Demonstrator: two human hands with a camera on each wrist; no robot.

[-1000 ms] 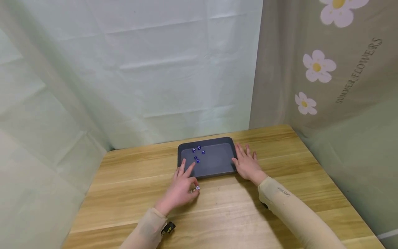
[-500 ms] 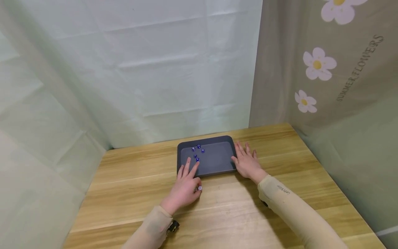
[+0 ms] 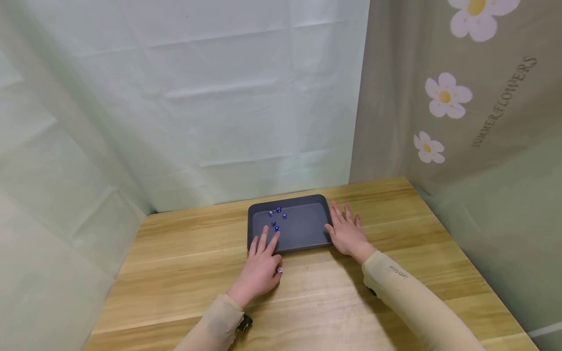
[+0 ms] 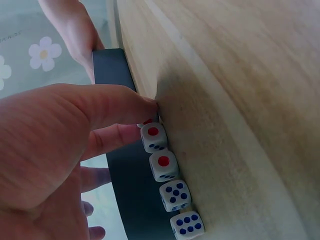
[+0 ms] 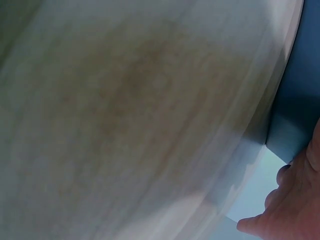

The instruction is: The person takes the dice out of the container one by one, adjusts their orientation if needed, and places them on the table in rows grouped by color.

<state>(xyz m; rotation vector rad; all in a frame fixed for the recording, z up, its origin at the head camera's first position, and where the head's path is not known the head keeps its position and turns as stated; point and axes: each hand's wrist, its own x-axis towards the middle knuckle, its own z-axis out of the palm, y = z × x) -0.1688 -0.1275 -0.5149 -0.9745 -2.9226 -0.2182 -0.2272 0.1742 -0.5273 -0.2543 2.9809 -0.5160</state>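
Thumb and index finger of my left hand (image 3: 256, 273) pinch a white die (image 3: 279, 269) on the table, just in front of the grey tray (image 3: 307, 229). In the left wrist view that die is mostly covered by the thumb (image 4: 120, 104). Several white dice (image 4: 163, 166) line up from it along the tray's side, two showing a red dot and others blue dots; in the head view the hand hides them. The other left fingers stretch over the tray's near rim. My right hand (image 3: 347, 235), fingers straight, rests against the tray's right end.
Several blue dice (image 3: 278, 209) lie scattered in the left half of the tray. The wooden table (image 3: 333, 302) meets pale curtains (image 3: 219, 122) at the back and left. A curtain with printed flowers (image 3: 448, 95) hangs at the right.
My left hand has shifted slightly to the right, the pinched die with it. White dice partly seen behind the thumb are now hidden in the head view. My right hand stays put.
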